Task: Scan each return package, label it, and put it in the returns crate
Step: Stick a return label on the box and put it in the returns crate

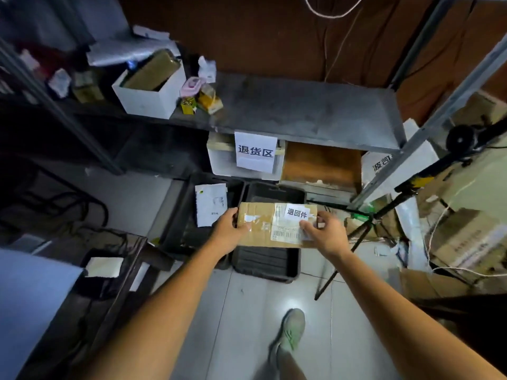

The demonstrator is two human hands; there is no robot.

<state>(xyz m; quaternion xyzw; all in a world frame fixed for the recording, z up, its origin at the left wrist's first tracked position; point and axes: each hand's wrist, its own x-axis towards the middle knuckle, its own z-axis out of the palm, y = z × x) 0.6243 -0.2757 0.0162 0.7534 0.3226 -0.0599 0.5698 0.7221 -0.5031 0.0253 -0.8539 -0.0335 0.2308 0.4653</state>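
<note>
My left hand and right hand grasp the ends of a labelled cardboard package at frame centre. It hangs over the black crate. A white mailer lies in the neighbouring crate, left of centre.

Illegible print on barcode label

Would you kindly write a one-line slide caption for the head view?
The left hand and right hand hold a labelled cardboard package above a black crate on the floor.

Grey metal shelf against a brown wall, pale glossy tiled floor, black tripod at right
</note>
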